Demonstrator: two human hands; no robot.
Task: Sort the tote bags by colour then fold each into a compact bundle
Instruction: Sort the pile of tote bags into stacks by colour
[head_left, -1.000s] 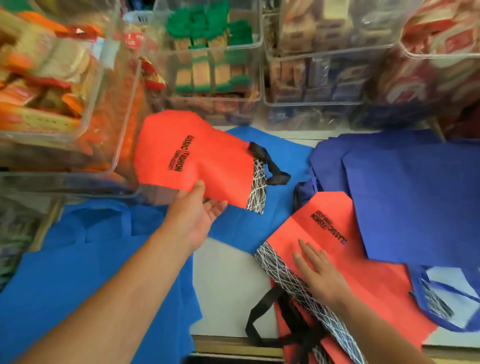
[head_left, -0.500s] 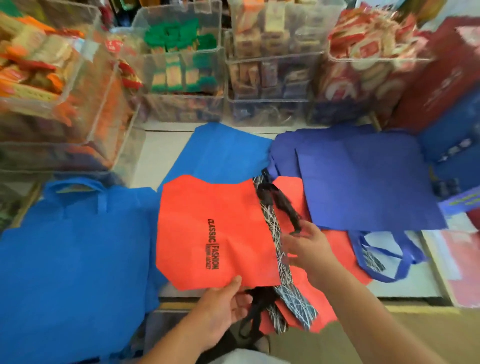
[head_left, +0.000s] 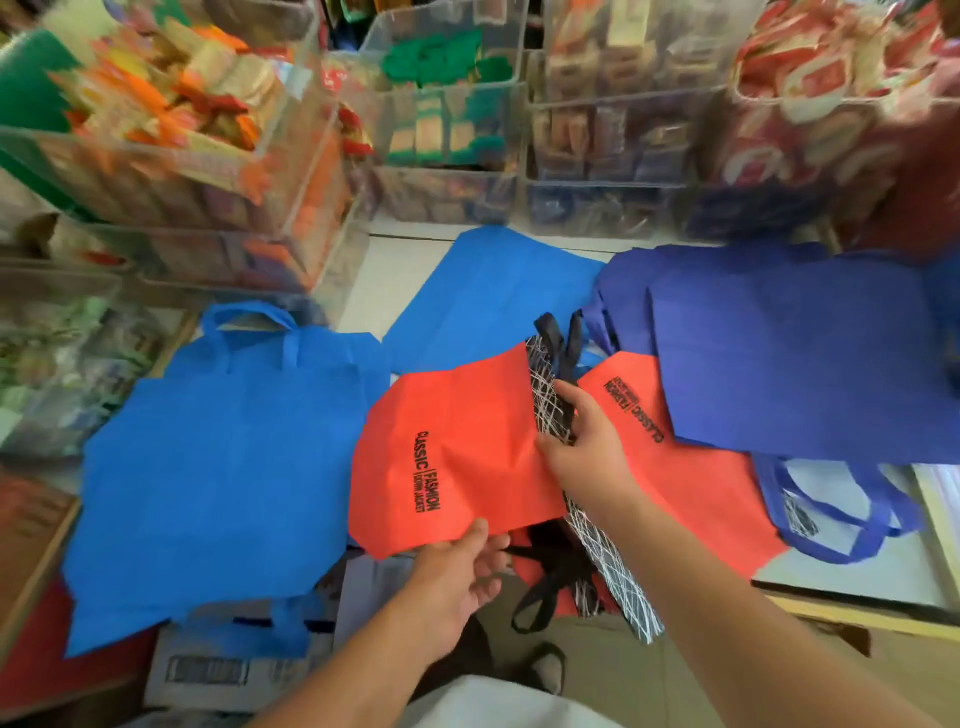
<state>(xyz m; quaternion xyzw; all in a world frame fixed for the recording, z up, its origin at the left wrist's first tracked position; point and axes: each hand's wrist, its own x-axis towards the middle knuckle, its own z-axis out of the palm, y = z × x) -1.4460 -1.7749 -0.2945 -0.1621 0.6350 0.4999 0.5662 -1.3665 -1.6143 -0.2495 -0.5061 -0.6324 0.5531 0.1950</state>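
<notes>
While the left hand pinches the near edge of the red bag, the right hand grips its patterned top band. Left of that bag lies a light blue bag. Right of it, partly underneath, lies a second red bag, with dark blue bags beyond.

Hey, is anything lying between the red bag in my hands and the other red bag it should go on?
Nothing visible lies between them. The held red bag, gripped by the left hand and right hand, overlaps the other red bag at its left edge. Only the dark blue bag covers that bag's far right part.
</notes>
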